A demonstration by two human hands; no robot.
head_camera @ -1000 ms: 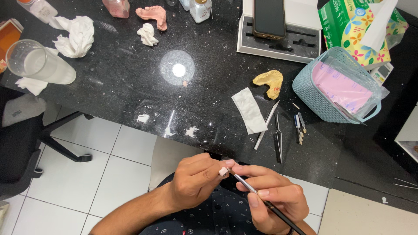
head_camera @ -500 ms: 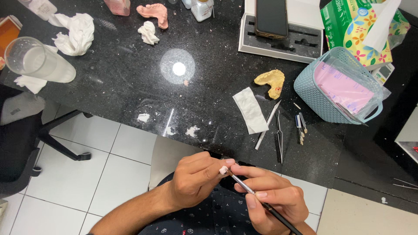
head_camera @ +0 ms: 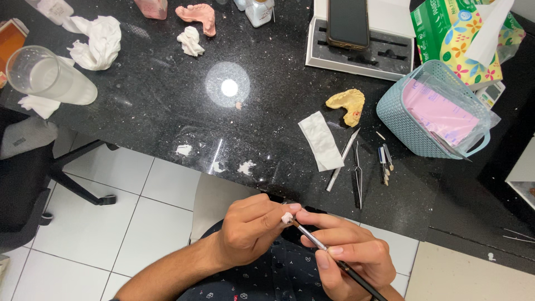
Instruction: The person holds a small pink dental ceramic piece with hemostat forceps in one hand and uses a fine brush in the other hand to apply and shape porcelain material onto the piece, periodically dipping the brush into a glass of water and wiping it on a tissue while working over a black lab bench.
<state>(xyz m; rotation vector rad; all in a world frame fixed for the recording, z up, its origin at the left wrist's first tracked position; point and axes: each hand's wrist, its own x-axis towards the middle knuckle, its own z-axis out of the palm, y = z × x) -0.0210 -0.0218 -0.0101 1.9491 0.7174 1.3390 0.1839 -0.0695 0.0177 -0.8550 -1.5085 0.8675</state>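
My left hand [head_camera: 251, 227] pinches a small white tooth-like piece [head_camera: 287, 218] between thumb and fingertips, held over my lap below the counter edge. My right hand [head_camera: 348, 253] grips a thin dark-handled brush [head_camera: 334, 259] like a pen, its tip touching the white piece. On the black granite counter [head_camera: 167, 106] above lie a yellow dental cast [head_camera: 346, 103], a folded white gauze pad [head_camera: 320, 140], metal tweezers [head_camera: 357, 174] and a slim metal instrument [head_camera: 341, 161].
A teal basket [head_camera: 401, 122] with pink sheets stands at right, a tissue pack [head_camera: 462, 33] behind it. A phone [head_camera: 348, 22] rests on a white tray. A pink dental cast [head_camera: 196, 14], crumpled tissues [head_camera: 97, 42] and a clear cup [head_camera: 42, 75] lie far left. An office chair [head_camera: 28, 167] stands on the tiled floor.
Both hands stay together in front of me; the brush tip keeps working on the white piece with only slight shifts of the fingers.
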